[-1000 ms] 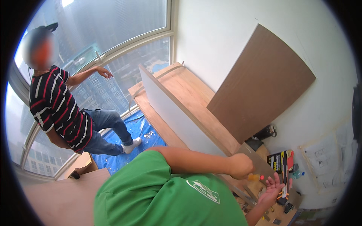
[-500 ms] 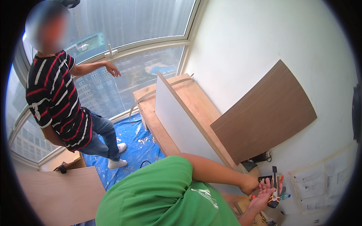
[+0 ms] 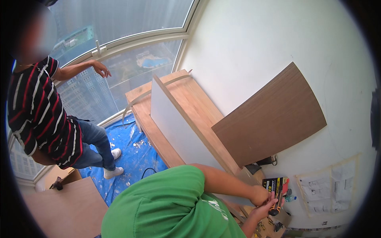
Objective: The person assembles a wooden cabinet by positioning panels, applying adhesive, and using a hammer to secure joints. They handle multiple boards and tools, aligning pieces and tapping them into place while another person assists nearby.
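Note:
My left arm reaches across to the right, and my left hand is closed at its end. Whatever it grips, if anything, is hidden. Just below and touching it is my right hand, its fingers curled around a black and orange utility knife. Right behind the hands stands a black and yellow package, with a red item beside it. The hands are over the cluttered area near the lower right wall.
A white panel with a wooden edge stands across a wooden bench. A brown board leans on the wall near taped paper sheets. A person in a striped shirt stands at left on blue sheeting.
The view has shifted, so the room sits further left. My hands have come closer together and the knife now lies against my right hand. The black and yellow package shows more.

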A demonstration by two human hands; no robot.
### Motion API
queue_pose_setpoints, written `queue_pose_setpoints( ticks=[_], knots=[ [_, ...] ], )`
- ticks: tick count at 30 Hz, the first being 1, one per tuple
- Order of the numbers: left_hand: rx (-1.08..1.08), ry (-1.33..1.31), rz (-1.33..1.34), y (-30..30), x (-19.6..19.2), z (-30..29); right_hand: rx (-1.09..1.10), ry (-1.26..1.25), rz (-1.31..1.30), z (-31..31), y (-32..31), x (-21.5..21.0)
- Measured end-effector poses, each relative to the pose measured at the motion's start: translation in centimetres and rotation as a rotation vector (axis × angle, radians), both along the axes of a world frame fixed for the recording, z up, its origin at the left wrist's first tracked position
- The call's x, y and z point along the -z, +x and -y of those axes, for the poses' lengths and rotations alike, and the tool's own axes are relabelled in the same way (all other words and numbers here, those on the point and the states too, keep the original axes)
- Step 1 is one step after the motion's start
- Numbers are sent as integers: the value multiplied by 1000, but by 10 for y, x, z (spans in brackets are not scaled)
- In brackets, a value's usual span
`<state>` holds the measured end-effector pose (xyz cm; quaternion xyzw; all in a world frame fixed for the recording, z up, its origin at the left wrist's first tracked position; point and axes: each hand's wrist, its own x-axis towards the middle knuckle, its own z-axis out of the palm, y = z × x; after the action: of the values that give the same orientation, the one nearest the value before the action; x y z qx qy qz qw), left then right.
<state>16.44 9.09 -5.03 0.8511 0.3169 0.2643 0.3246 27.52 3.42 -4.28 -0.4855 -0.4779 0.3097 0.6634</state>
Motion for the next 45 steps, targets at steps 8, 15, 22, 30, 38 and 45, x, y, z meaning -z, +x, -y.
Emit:
queue_pose_setpoints(
  ticks=[8,15,22,30,38,45],
  knots=[
    [-89,-22,108,-7,-11,-1,28,-51,-129,-3,9,8],
    [120,164,-42,-39,-18,8,49,-217,-283,-8,12,12],
    [142,156,-42,-51,-7,8,-17,-340,-355,-15,23,13],
    [189,32,14,-49,-4,3,6,-359,-327,-20,26,21],
    [234,8,12,-42,1,-2,5,-371,-263,-23,28,25],
    [277,15,24,-35,10,-8,9,-360,-207,-25,29,30]
  ],
)
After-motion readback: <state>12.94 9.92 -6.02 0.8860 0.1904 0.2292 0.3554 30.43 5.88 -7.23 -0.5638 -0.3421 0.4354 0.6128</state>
